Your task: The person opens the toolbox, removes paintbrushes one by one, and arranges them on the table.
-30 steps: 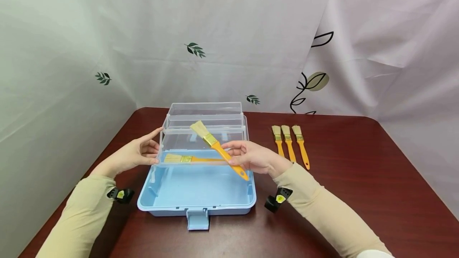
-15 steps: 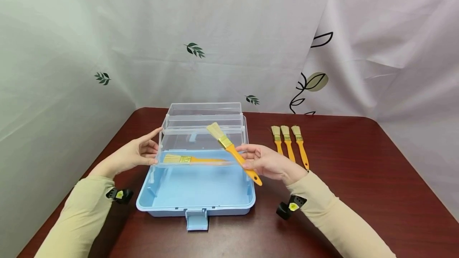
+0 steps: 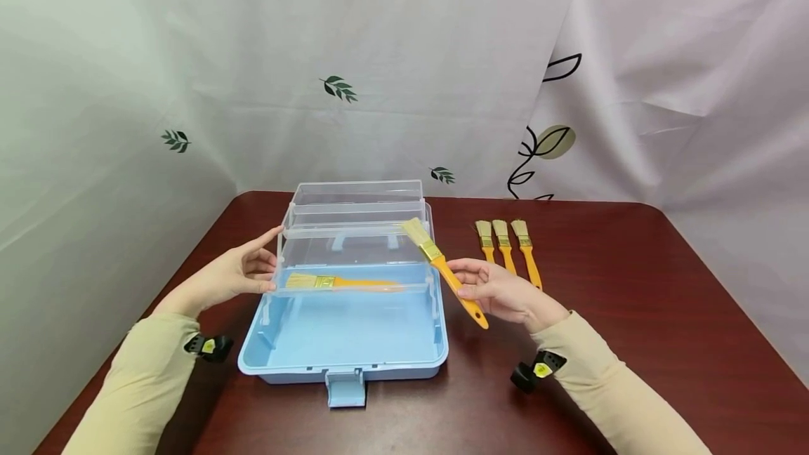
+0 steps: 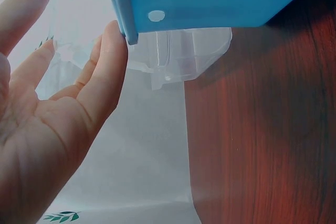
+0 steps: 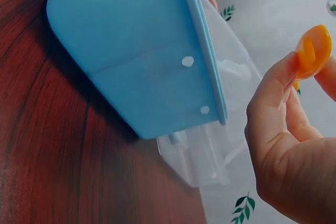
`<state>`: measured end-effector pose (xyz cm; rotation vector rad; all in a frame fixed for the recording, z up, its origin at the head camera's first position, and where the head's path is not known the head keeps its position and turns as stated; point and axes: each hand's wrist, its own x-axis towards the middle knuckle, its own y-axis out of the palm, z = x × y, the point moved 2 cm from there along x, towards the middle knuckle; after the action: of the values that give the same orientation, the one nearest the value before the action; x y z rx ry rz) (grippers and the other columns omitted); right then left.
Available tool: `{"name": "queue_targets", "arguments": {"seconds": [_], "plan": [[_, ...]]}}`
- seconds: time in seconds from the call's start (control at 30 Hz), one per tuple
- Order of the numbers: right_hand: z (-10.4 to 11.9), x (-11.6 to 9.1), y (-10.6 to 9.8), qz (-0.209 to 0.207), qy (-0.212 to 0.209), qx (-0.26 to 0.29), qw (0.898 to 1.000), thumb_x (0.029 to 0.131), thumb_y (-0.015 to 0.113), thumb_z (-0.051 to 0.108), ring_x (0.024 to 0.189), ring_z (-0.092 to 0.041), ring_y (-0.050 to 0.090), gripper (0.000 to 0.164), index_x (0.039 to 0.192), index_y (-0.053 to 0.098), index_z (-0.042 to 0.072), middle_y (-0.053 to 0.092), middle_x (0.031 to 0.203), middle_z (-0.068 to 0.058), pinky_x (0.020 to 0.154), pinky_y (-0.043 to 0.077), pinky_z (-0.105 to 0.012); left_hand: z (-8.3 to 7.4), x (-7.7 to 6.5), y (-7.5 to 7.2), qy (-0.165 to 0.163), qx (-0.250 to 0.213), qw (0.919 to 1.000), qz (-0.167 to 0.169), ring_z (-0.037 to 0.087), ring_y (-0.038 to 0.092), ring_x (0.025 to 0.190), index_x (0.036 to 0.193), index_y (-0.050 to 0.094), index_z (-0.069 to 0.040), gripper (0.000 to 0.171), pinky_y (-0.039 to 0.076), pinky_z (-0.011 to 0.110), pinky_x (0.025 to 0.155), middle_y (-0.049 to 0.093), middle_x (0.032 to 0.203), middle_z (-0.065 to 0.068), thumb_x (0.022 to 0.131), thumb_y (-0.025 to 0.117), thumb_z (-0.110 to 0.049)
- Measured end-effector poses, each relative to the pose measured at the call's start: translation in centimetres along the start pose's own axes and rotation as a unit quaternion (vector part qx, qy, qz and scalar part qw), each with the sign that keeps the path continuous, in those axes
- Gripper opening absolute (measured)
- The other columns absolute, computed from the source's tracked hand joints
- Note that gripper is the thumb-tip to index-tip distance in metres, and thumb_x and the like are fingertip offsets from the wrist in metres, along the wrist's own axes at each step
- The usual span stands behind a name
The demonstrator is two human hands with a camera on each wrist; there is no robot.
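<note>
A light blue toolbox point(image 3: 344, 369) stands with clear plastic trays point(image 3: 354, 248) raised over its back half. One flat paintbrush point(image 3: 322, 281), bristles to the left, lies in the lowest clear tray. At that tray's left end is my left hand point(image 3: 230, 272), thumb near the front corner and index finger stretched to the rear one. To the right of the box my right hand point(image 3: 499, 293) pinches another paintbrush point(image 3: 436, 257) by its orange handle, bristles pointing up and left. In the right wrist view the handle's end point(image 5: 314, 51) shows between thumb and finger.
Three more paintbrushes point(image 3: 505, 244) lie side by side on the dark red table point(image 3: 632, 286), bristles away from me. A latch point(image 3: 345, 390) hangs from the box's front. White cloth with leaf prints point(image 3: 341, 90) surrounds the table.
My right hand has moved to the right with its paintbrush, from above the tray to beside the box. The left hand stays at the tray's end.
</note>
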<state>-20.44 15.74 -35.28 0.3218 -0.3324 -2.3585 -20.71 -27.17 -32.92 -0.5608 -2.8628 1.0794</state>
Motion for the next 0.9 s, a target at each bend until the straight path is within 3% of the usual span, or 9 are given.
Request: {"name": "queue_targets", "arguments": {"seconds": [0.13,0.4,0.57,0.9], "plan": [[0.0,-0.1,-0.2,-0.006,0.002,0.004,1.0,0.088,0.065,0.004,0.085,-0.007,0.063,0.033,0.117,0.057,0.015,0.065,0.099,0.002,0.078,0.053,-0.019,0.1,-0.1,-0.1,0.0,0.0,1.0,-0.002,0.025,0.057,0.099,0.154,0.008,-0.016,0.104,0.052,0.019,0.081,0.049,0.111,0.019,0.077,0.078,-0.021],[0.0,-1.0,-1.5,-0.043,0.01,-0.006,0.999,0.089,0.062,0.003,0.083,-0.007,0.062,0.038,0.124,0.05,0.01,0.064,0.098,0.003,0.076,0.053,-0.02,0.0,-0.1,0.0,0.003,-0.005,1.0,0.0,0.027,0.056,0.1,0.154,0.007,-0.017,0.104,0.052,0.02,0.082,0.049,0.112,0.02,0.078,0.078,-0.021],[-0.1,-1.7,-3.1,-0.057,0.003,0.015,0.998,0.092,0.057,0.0,0.081,-0.005,0.063,0.032,0.119,0.049,0.016,0.063,0.098,0.004,0.073,0.053,-0.021,0.0,-0.1,0.0,0.0,-0.007,1.0,-0.001,0.026,0.056,0.099,0.154,0.008,-0.018,0.103,0.052,0.019,0.081,0.049,0.112,0.019,0.078,0.078,-0.019],[0.0,-3.5,-6.8,-0.126,-0.004,0.04,0.991,0.094,0.055,0.004,0.082,-0.005,0.062,0.027,0.115,0.048,0.019,0.059,0.098,0.004,0.07,0.053,-0.022,-0.1,-0.1,0.1,0.0,-0.01,0.9999,0.002,0.027,0.056,0.101,0.154,0.007,-0.019,0.103,0.052,0.019,0.082,0.049,0.113,0.02,0.078,0.077,-0.018]]}}
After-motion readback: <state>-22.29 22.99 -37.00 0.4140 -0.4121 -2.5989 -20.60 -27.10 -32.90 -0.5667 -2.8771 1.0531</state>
